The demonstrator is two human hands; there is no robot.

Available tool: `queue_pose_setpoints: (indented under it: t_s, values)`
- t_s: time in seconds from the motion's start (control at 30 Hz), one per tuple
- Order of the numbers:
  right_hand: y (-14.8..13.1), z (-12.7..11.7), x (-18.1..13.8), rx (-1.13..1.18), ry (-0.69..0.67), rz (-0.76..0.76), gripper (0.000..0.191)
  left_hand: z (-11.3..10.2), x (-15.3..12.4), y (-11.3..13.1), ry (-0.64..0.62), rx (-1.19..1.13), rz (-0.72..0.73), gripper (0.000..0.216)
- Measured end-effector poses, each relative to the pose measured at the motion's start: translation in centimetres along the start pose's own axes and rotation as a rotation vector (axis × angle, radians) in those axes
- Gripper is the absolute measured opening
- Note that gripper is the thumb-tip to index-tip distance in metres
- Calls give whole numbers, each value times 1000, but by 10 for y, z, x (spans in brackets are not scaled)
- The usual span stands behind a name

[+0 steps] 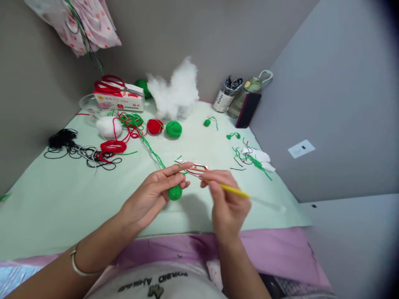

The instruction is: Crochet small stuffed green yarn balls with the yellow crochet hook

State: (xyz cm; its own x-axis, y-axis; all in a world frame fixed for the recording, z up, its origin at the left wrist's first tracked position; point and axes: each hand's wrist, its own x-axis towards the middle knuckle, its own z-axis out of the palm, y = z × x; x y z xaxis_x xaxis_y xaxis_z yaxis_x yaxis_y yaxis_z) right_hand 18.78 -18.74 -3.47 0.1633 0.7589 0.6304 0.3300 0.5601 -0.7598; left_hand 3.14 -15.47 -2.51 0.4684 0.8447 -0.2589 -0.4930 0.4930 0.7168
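Crocheting, seemingly | I'm clamping ball in left grip, hook in right grip | next move is likely needing steady yarn

green crocheted ball: rounded, stitch-textured, upper part hidden | yellow-handled crochet hook: slanted, thin shaft pointing up-left, above and right of the ball | twisted green yarn: loose, stretching away up-left of the ball
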Motion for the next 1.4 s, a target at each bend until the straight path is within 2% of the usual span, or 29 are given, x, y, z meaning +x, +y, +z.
queue_pose_setpoints:
  t_s: [0.1,0.2,0.4,0.5,0.6,0.73,0.8,0.87,0.97,1.03,1.1,1.17,1.27,1.37,1.4]
  values:
    - [0,1,6,248,13,185,18,0,-2,2,69,97,65,34]
    - [0,6,7,258,-53,194,15,4,-5,2,51,177,118,40]
    - [8,6,6,365,-27,331,18,4,-5,6,25,174,69,34]
    - [8,5,7,368,-34,346,18,4,-3,6,26,158,67,34]
    - [5,10,5,260,-35,243,18,7,-1,4,62,147,91,38]
    - [7,15,-5,-148,-41,-147,33,9,3,-2,84,70,107,43]
    - [9,13,-7,-254,-52,-261,39,5,6,-3,42,20,72,39]
    - [10,9,-4,-149,-39,-170,34,0,8,-2,14,-13,25,35]
    - [9,3,4,200,31,153,21,-4,7,1,30,13,17,32]
    - [8,5,7,365,21,299,19,-1,5,2,51,84,70,28]
    - [7,8,6,395,-1,340,17,3,3,0,57,134,130,17]
    - [6,11,4,353,-15,308,16,6,1,-2,37,121,160,5]
    - [5,6,9,299,-151,259,14,4,0,3,13,45,130,6]
    - [13,-6,29,189,-410,229,21,-6,0,20,43,-7,116,12]
    - [18,-9,38,90,-493,218,18,-9,0,29,62,-20,133,13]
